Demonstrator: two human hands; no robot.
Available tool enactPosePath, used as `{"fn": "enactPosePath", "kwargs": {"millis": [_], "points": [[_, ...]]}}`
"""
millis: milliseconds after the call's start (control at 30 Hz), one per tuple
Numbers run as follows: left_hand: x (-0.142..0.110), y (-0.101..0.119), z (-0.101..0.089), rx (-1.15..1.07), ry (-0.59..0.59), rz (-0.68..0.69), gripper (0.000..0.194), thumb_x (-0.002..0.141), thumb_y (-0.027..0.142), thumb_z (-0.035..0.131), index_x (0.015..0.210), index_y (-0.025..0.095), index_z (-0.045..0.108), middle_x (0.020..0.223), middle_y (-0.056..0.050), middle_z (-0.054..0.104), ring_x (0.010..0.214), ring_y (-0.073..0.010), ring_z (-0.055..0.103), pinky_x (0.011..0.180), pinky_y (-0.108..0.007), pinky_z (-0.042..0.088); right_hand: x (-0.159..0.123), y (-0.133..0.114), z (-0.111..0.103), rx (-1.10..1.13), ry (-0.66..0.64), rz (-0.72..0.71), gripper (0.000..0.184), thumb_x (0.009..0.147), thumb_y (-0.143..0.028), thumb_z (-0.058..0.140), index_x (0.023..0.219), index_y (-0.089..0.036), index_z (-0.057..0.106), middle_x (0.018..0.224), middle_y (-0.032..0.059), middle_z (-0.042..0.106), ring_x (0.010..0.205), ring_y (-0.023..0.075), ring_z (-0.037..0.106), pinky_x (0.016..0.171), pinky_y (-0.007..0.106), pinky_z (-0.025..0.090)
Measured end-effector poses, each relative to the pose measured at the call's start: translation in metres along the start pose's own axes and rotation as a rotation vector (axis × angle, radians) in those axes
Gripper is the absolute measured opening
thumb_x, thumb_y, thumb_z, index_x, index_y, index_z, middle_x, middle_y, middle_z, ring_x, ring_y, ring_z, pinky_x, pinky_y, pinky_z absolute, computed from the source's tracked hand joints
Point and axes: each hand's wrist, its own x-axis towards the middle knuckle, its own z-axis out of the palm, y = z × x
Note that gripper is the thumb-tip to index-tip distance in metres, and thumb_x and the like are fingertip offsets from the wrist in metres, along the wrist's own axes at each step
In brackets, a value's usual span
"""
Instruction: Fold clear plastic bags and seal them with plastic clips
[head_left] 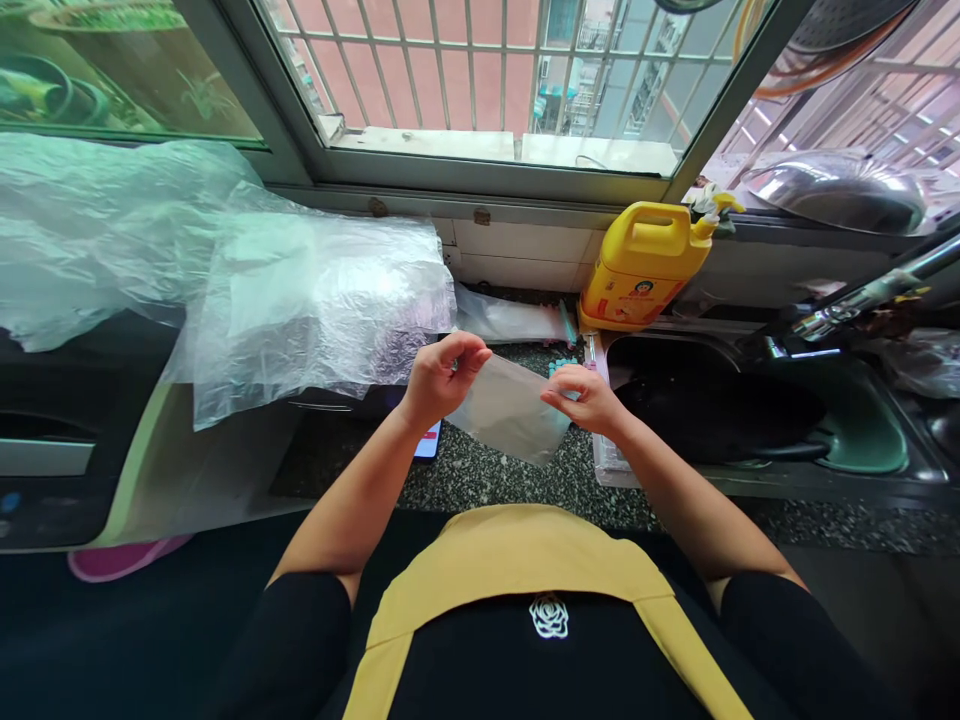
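Observation:
Between my two hands hangs a small translucent plastic bag [517,405], flat, over the speckled counter. My left hand [444,378] pinches its upper left corner. With fingers closed, my right hand [585,398] holds the upper right corner. Several small turquoise pieces [562,367] show just behind my right hand. Farther back on the counter lies a packet of clear plastic bags [514,318]. A phone [428,442] with a lit screen lies partly hidden under my left forearm. Right of the bag, a clear plastic tray [611,462] is partly covered by my right forearm.
A yellow jug [641,265] with a pump stands behind the sink's left end. The sink [919,440] holds a dark pan [720,415], below a faucet [847,310]. Crumpled plastic sheeting [322,300] covers things at left. A barred window is ahead.

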Motion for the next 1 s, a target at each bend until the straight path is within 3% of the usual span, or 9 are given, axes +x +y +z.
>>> {"fn": "enactPosePath", "kwargs": {"millis": [233, 567, 767, 900, 1000], "points": [[0.000, -0.008, 0.001, -0.005, -0.044, 0.009, 0.028, 0.089, 0.040, 0.050, 0.070, 0.020, 0.054, 0.055, 0.003, 0.049, 0.048, -0.0069, 0.040, 0.047, -0.022, 0.035, -0.018, 0.007, -0.005, 0.084, 0.075, 0.126, 0.040, 0.079, -0.055, 0.057, 0.058, -0.022, 0.066, 0.059, 0.0035, 0.060, 0.059, 0.0154, 0.053, 0.061, 0.031, 0.041], [-0.003, -0.013, 0.007, -0.061, -0.045, -0.060, 0.031, 0.087, 0.043, 0.051, 0.069, 0.019, 0.053, 0.054, 0.004, 0.047, 0.048, -0.0070, 0.039, 0.045, -0.022, 0.033, -0.028, 0.013, -0.026, 0.043, -0.062, 0.152, 0.034, 0.077, -0.053, 0.061, 0.068, -0.022, 0.072, 0.064, 0.0040, 0.064, 0.062, 0.0159, 0.055, 0.061, 0.030, 0.043], [-0.001, -0.007, 0.022, -0.137, -0.120, -0.059, 0.033, 0.086, 0.046, 0.052, 0.068, 0.018, 0.055, 0.051, 0.004, 0.046, 0.046, -0.0065, 0.037, 0.044, -0.022, 0.030, 0.001, -0.009, -0.029, -0.027, -0.021, 0.039, 0.032, 0.073, -0.047, 0.068, 0.092, -0.023, 0.070, 0.084, 0.0053, 0.068, 0.076, 0.0173, 0.057, 0.071, 0.032, 0.045], [0.004, -0.001, 0.030, -0.171, -0.178, -0.054, 0.032, 0.086, 0.045, 0.052, 0.069, 0.019, 0.056, 0.051, 0.004, 0.047, 0.045, -0.0067, 0.037, 0.044, -0.022, 0.031, 0.024, -0.026, -0.012, -0.055, -0.061, -0.038, 0.018, 0.076, -0.039, 0.065, 0.074, -0.022, 0.068, 0.073, 0.0033, 0.066, 0.070, 0.0154, 0.055, 0.069, 0.031, 0.043], [0.006, -0.002, 0.025, -0.256, -0.168, -0.121, 0.030, 0.085, 0.049, 0.052, 0.084, 0.020, 0.060, 0.052, 0.005, 0.048, 0.045, -0.0075, 0.040, 0.045, -0.023, 0.034, 0.031, -0.031, -0.008, 0.015, -0.079, -0.023, 0.022, 0.080, -0.036, 0.060, 0.064, -0.021, 0.064, 0.064, 0.0012, 0.063, 0.063, 0.0129, 0.053, 0.065, 0.029, 0.042]]}}
